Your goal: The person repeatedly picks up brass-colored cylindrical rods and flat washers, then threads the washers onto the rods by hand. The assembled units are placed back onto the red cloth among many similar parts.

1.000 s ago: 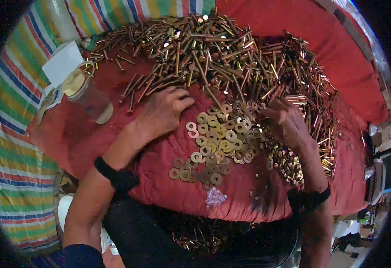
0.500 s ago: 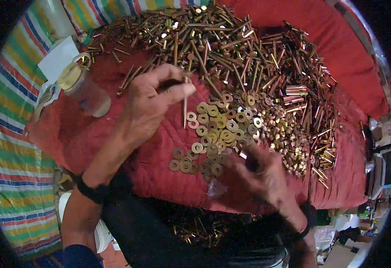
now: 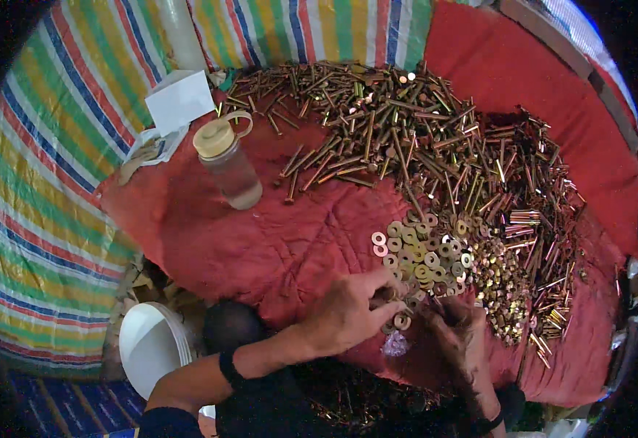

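Note:
My left hand (image 3: 352, 310) is closed at the near edge of a pile of flat washers (image 3: 424, 255), thumb and forefinger pinched on a long bolt that the fingers now mostly hide. Close to its fingertips, on the right, is my right hand (image 3: 459, 332). Its fingers are bent and pressed together, and what they grip is too small and dark to make out. A crumpled clear plastic scrap (image 3: 395, 344) lies just below the two hands. To the right of the washers spreads a heap of small nuts (image 3: 505, 292).
A large heap of long bolts (image 3: 406, 139) curves around the back and right of the red cloth (image 3: 290, 241). A lidded clear bottle (image 3: 231, 171) stands at left, by a white card box (image 3: 180, 101). White stacked bowls (image 3: 147, 350) sit lower left. Striped sheeting (image 3: 63, 182) borders the left.
My left hand has come down and right with the bolt, from beside the washers to their near edge, close to my right hand. My right hand's fingers have drawn together. The view has shifted.

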`<state>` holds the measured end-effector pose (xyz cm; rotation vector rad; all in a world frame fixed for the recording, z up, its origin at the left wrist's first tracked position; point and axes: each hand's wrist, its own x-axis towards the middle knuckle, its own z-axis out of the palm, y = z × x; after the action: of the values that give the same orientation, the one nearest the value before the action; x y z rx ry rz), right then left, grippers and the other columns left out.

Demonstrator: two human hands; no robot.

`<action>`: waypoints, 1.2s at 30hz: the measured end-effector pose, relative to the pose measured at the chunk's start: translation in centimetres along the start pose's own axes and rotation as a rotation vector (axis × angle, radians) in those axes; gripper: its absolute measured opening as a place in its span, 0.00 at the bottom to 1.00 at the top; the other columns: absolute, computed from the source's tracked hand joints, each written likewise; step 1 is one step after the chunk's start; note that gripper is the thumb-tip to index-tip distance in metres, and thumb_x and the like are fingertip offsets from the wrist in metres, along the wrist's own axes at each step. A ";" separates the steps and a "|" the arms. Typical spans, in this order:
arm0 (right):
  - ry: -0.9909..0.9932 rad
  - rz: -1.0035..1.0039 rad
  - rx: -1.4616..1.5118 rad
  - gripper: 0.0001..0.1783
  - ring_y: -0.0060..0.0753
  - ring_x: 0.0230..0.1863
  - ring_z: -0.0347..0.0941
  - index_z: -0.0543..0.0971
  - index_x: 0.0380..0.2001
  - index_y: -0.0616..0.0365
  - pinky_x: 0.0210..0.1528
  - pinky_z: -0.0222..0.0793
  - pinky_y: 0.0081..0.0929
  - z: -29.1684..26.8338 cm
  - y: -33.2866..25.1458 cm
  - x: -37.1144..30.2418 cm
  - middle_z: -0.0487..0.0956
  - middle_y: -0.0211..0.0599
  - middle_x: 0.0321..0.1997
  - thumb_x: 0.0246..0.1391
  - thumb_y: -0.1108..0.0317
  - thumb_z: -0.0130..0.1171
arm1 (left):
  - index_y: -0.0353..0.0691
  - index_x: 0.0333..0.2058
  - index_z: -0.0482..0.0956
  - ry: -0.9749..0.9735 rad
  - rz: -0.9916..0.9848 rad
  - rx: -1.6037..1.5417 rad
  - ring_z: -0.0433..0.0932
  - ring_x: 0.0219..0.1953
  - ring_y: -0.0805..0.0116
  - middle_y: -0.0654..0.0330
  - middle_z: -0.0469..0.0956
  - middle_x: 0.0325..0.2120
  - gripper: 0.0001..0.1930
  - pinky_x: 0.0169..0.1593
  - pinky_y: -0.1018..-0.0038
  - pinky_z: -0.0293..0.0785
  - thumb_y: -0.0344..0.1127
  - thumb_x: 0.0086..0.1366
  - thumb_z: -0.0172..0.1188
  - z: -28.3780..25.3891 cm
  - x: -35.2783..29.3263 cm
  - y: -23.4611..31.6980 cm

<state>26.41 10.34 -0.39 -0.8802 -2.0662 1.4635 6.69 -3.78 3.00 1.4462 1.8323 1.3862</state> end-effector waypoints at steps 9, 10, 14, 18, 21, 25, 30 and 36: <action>0.004 0.057 0.064 0.13 0.23 0.37 0.76 0.83 0.40 0.67 0.41 0.73 0.26 -0.4 -1.7 -0.1 0.83 0.35 0.33 0.56 0.69 0.68 | 0.36 0.42 0.83 -0.169 0.116 0.271 0.86 0.33 0.56 0.48 0.84 0.35 0.09 0.36 0.65 0.82 0.29 0.63 0.68 0.0 -1.1 0.0; 0.052 0.128 0.170 0.14 0.23 0.37 0.77 0.83 0.41 0.68 0.42 0.73 0.27 -0.5 -2.0 -0.2 0.84 0.35 0.34 0.56 0.68 0.68 | 0.35 0.41 0.84 -0.133 0.099 0.174 0.86 0.31 0.59 0.49 0.84 0.33 0.08 0.34 0.67 0.82 0.29 0.63 0.67 -0.2 -1.0 0.1; 0.008 0.068 -0.135 0.14 0.21 0.40 0.78 0.81 0.44 0.69 0.45 0.75 0.23 -1.4 -2.3 -0.2 0.84 0.34 0.39 0.58 0.72 0.66 | 0.32 0.39 0.86 -0.089 -0.131 -0.136 0.84 0.28 0.72 0.56 0.85 0.29 0.06 0.32 0.75 0.82 0.26 0.65 0.66 -0.2 -0.9 1.0; 0.006 -0.008 0.028 0.12 0.21 0.37 0.80 0.81 0.45 0.68 0.42 0.77 0.23 -1.2 -2.2 -0.6 0.85 0.35 0.38 0.58 0.75 0.64 | 0.33 0.39 0.85 -0.068 0.004 -0.040 0.84 0.29 0.61 0.54 0.83 0.29 0.06 0.34 0.70 0.80 0.25 0.62 0.66 0.4 -0.6 1.3; 0.007 0.011 0.036 0.12 0.22 0.35 0.81 0.80 0.44 0.68 0.41 0.77 0.23 -1.4 -2.7 -1.0 0.85 0.35 0.35 0.57 0.76 0.63 | 0.32 0.41 0.83 -0.052 0.221 0.148 0.84 0.32 0.56 0.54 0.82 0.32 0.10 0.35 0.67 0.80 0.24 0.59 0.65 0.9 -0.7 1.3; -0.067 0.221 0.110 0.16 0.27 0.43 0.80 0.80 0.48 0.66 0.51 0.74 0.25 -2.3 -3.4 -0.8 0.85 0.35 0.40 0.55 0.79 0.61 | 0.30 0.44 0.81 -0.059 0.418 0.329 0.83 0.35 0.56 0.53 0.81 0.38 0.17 0.35 0.64 0.80 0.23 0.54 0.61 0.9 -1.6 1.3; -0.048 0.088 0.067 0.17 0.25 0.42 0.79 0.80 0.48 0.65 0.49 0.74 0.25 -2.5 -3.0 -0.8 0.84 0.36 0.40 0.53 0.78 0.63 | 0.40 0.48 0.85 -0.019 0.447 0.377 0.84 0.31 0.60 0.56 0.83 0.40 0.22 0.29 0.69 0.76 0.23 0.51 0.66 0.9 -1.8 1.3; -0.058 -0.128 -0.204 0.17 0.25 0.37 0.82 0.81 0.47 0.65 0.41 0.76 0.24 -2.4 -2.9 -1.2 0.86 0.36 0.36 0.52 0.79 0.63 | 0.30 0.44 0.81 -0.046 0.477 0.372 0.84 0.36 0.56 0.51 0.80 0.39 0.18 0.36 0.65 0.82 0.25 0.53 0.62 1.2 -1.7 1.4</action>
<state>28.15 10.38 3.08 -0.7715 -2.3002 1.2421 8.92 -4.84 3.28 2.1989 1.8606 1.2317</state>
